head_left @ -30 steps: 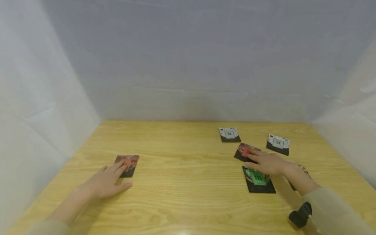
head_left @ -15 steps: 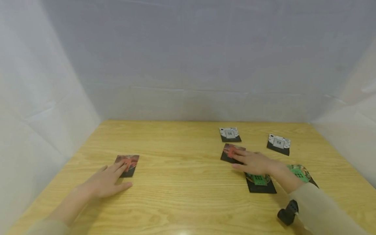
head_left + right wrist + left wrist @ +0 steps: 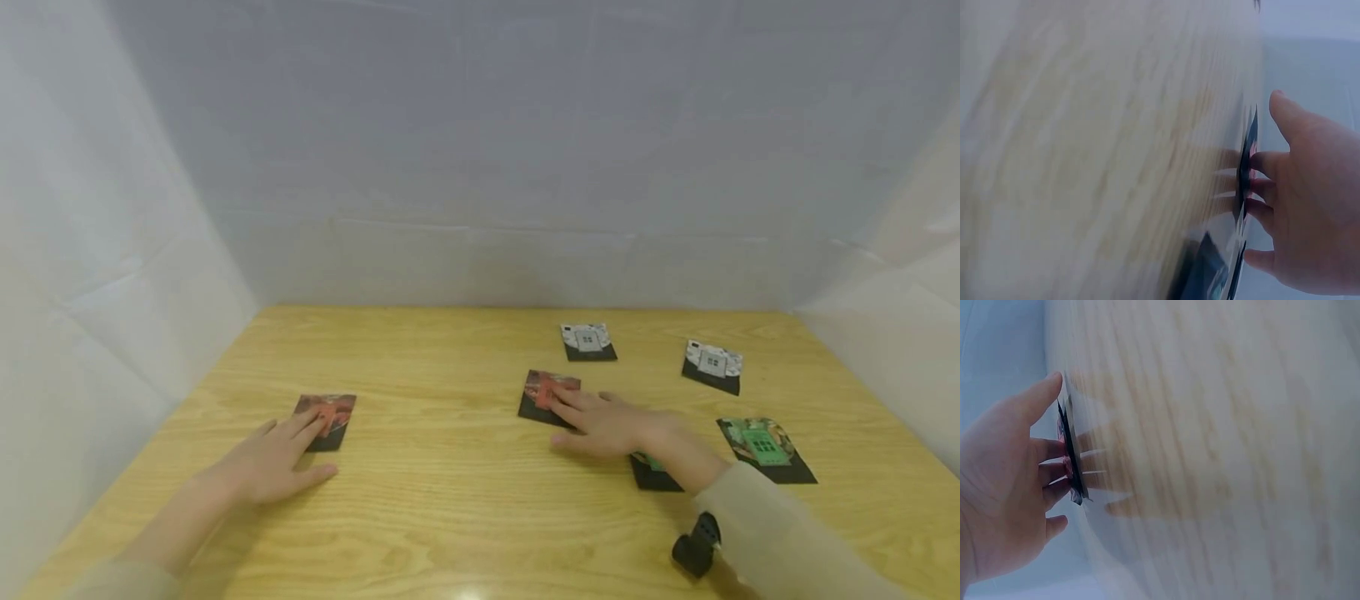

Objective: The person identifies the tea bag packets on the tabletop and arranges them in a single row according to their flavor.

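Flat on the table's left side is a small red-and-black packet (image 3: pixel 343 408). My left hand (image 3: pixel 262 468) rests its fingertips on that packet, fingers extended and thumb held apart on the wood. A matching red-and-black packet (image 3: pixel 535 412) lies right of the middle. The extended fingers of my right hand (image 3: pixel 603 423) press on its red label. In the right wrist view the fingertips meet the face of this packet (image 3: pixel 1245 165), and the left wrist view shows the same contact on the left packet (image 3: pixel 1070 450).
One green-and-black packet (image 3: pixel 654 477) is partly covered by my right hand and forearm; another green one (image 3: pixel 765 448) lies farther right. Two white-and-black packets (image 3: pixel 589 342) (image 3: pixel 712 365) lie toward the back. Pale sheeting (image 3: pixel 480 150) walls the wooden table (image 3: pixel 435 517) at back and sides.
My right hand has slid its red packet leftward across the table, away from the green and white ones. The right green packet has come out from under the forearm. My left hand stays put.
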`<control>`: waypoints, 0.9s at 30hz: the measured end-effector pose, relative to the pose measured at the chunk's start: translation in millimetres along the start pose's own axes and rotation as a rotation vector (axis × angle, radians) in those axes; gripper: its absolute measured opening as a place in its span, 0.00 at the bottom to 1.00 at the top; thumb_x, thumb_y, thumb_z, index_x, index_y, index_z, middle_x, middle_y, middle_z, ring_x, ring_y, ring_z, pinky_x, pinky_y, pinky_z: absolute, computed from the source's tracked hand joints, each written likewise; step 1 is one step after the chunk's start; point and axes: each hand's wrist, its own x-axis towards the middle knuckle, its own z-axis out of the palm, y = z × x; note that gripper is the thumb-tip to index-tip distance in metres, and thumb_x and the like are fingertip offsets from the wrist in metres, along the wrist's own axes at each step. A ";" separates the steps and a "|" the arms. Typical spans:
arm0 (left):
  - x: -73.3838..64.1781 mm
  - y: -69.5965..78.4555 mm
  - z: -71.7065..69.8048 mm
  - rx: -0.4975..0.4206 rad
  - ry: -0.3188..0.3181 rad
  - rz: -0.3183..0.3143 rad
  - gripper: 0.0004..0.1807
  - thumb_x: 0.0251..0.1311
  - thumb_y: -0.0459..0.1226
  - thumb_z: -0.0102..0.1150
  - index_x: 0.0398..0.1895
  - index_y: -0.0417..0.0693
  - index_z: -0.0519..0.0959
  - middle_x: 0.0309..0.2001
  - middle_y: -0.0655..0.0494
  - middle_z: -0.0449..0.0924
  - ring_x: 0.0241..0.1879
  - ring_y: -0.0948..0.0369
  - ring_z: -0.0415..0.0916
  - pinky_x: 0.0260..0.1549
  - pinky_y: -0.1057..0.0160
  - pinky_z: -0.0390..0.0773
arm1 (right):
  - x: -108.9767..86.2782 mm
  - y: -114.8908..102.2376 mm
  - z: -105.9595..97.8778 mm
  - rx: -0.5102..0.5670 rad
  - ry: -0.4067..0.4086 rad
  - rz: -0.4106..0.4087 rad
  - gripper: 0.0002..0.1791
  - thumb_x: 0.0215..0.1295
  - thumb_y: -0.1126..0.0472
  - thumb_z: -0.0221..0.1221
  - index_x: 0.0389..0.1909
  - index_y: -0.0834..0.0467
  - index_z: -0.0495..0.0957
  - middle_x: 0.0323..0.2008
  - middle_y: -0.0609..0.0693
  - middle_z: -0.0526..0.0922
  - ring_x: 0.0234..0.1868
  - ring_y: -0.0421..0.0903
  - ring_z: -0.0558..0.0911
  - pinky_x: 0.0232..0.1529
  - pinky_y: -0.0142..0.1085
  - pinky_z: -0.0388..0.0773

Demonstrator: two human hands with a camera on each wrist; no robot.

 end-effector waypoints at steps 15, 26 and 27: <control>3.4 -3.7 -2.0 -0.009 -0.029 -0.016 0.46 0.60 0.60 0.48 0.66 0.30 0.58 0.67 0.33 0.53 0.64 0.37 0.52 0.58 0.33 0.50 | 22.9 -44.8 5.3 -0.095 -0.012 -0.076 0.39 0.67 0.33 0.36 0.73 0.51 0.45 0.73 0.51 0.40 0.72 0.48 0.44 0.67 0.56 0.43; 0.8 -1.8 -1.9 0.019 -0.034 0.001 0.44 0.61 0.59 0.47 0.65 0.28 0.59 0.67 0.32 0.51 0.64 0.36 0.52 0.59 0.33 0.50 | 40.4 -71.7 8.2 -0.134 -0.042 -0.084 0.39 0.68 0.33 0.34 0.73 0.50 0.42 0.73 0.49 0.37 0.72 0.47 0.41 0.68 0.54 0.40; 0.6 -1.8 -1.9 0.021 -0.034 0.002 0.44 0.61 0.59 0.47 0.65 0.28 0.59 0.67 0.31 0.51 0.64 0.36 0.52 0.58 0.33 0.50 | 41.5 -73.6 8.4 -0.135 -0.044 -0.086 0.39 0.68 0.33 0.34 0.73 0.50 0.42 0.73 0.49 0.36 0.72 0.47 0.41 0.68 0.54 0.40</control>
